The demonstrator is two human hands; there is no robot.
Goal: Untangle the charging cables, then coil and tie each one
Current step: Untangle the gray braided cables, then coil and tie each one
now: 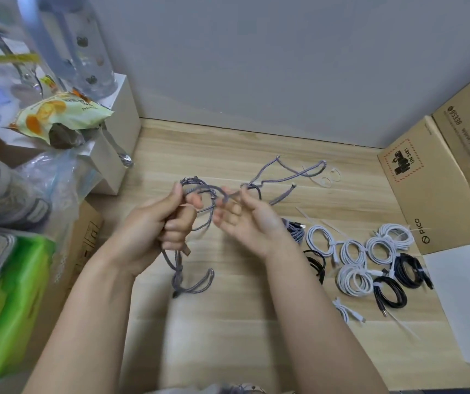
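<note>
A grey braided charging cable [280, 177] is held up over the wooden table [228, 322]. My left hand [157, 223] grips a bunch of its loops, and more loops hang below the fist down to the table. My right hand [242, 214] pinches a strand of the same cable just right of the left hand. The cable's kinked far part trails off to the right behind my right hand. On the right of the table lie several coiled, tied white cables [353, 251] and black cables [390, 291], plus a coiled grey braided cable [293, 227] partly hidden by my right wrist.
Loose white ties [327, 177] lie at the back right. A cardboard box [438, 177] and a white sheet [467, 302] border the right side. Boxes, a snack bag [57, 115], plastic bags and a green pack [9, 302] crowd the left edge. A grey wall closes the back.
</note>
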